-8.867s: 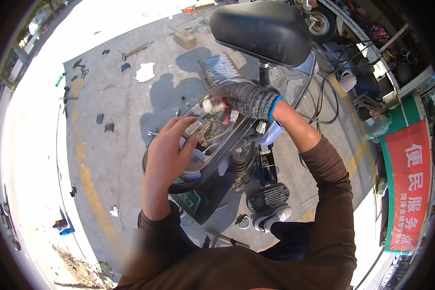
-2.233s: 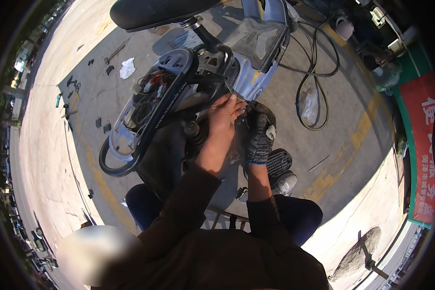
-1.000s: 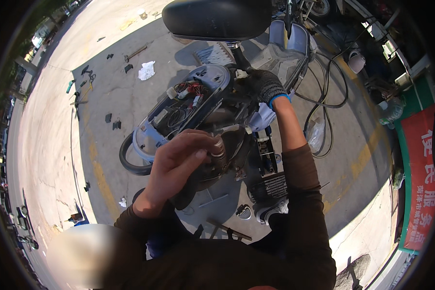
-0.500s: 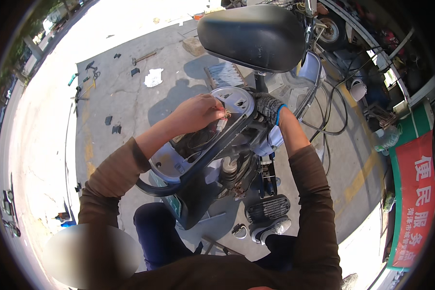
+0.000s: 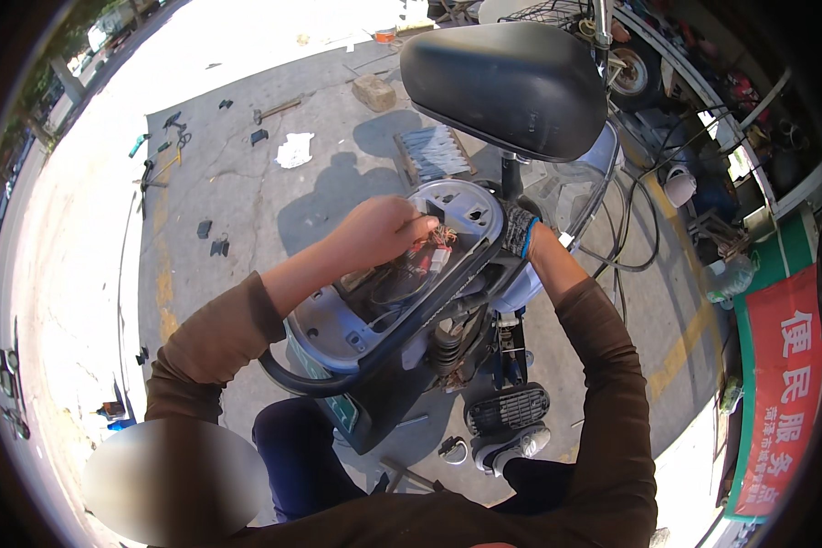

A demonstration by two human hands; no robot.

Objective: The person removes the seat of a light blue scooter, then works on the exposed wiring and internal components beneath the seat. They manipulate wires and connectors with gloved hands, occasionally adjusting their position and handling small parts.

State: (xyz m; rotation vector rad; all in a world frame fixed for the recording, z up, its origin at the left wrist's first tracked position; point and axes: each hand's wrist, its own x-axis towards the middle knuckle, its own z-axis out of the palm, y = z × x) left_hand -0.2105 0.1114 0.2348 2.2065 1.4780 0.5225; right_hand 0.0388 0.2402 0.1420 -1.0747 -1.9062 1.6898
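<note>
My bare left hand (image 5: 388,230) pinches a small bundle of coloured wires (image 5: 444,237) inside the open silver-blue rear frame (image 5: 345,331) of a scooter. Red and white connectors (image 5: 437,260) sit just below those fingers. My right hand (image 5: 519,228), in a grey knit glove, reaches down at the right outer side of the frame, its fingers hidden behind it. The black seat (image 5: 502,87) rises above on its post. A coiled shock absorber (image 5: 447,347) shows under the frame, beside a dark body panel with green markings (image 5: 342,411).
Tools (image 5: 279,110), black parts (image 5: 205,228) and white paper (image 5: 294,149) lie on the concrete at left. A rack of pale bars (image 5: 434,152) stands beyond the frame. Hoses (image 5: 626,267), a plastic bottle (image 5: 727,274) and a red banner (image 5: 781,384) are at right; a footrest (image 5: 507,409) lies near my shoe.
My left hand has moved up from beside the shock absorber onto the wires. My gloved right hand has slipped lower behind the frame's right side. The seat sits lower and further right in view.
</note>
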